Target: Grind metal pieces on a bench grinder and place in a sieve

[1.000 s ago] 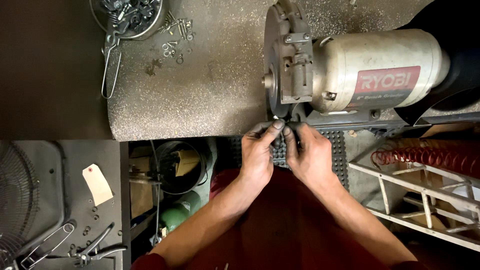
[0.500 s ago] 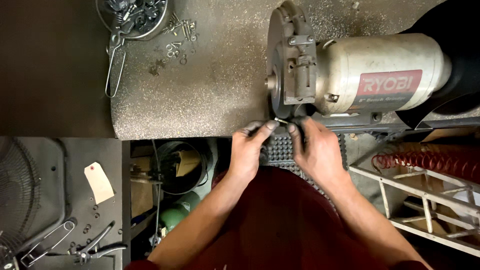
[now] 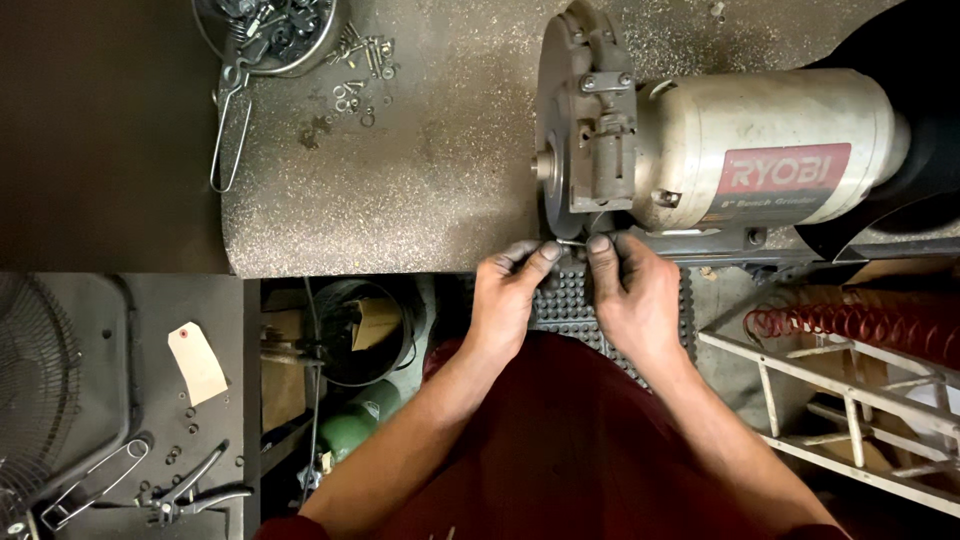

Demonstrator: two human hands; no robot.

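Note:
A bench grinder (image 3: 740, 165) with a pale motor housing and a grey wheel guard stands on the speckled bench top (image 3: 420, 170). My left hand (image 3: 510, 295) and my right hand (image 3: 630, 290) meet just below the grinding wheel (image 3: 553, 170). Together they pinch a small thin metal piece (image 3: 570, 243) between thumbs and forefingers, right at the wheel's lower edge. Both hands are grimy. My dark red clothing fills the lower middle.
A metal bowl of small hardware (image 3: 268, 28) with a wire handle sits at the bench's back left, loose screws (image 3: 358, 55) beside it. A black studded mat (image 3: 570, 305) lies below. Pliers (image 3: 195, 490) and a paper tag (image 3: 197, 362) lie lower left; a red coiled hose (image 3: 850, 325) right.
Both hands have stayed pinched together under the wheel, shifting slightly while keeping hold of the small metal piece. The view has moved a little.

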